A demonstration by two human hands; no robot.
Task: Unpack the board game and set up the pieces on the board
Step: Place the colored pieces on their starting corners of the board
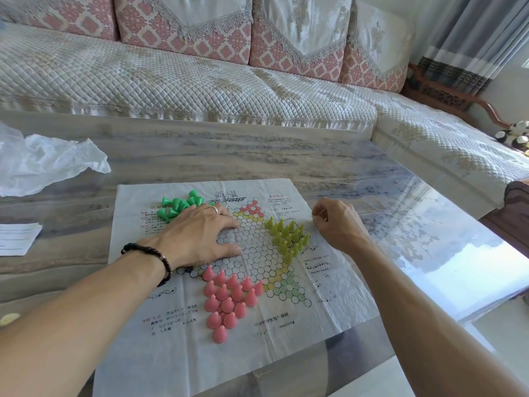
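The paper board (183,348) lay on the surface (315,156); piece clusters stood behind, right of and before the left hand (197,236).

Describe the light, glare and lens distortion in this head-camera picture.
Head view: daylight enters from the right, by the curtain; strong glare whitens the glossy table on the right; the wide lens bends the sofa edge; the game sheet stays readable.
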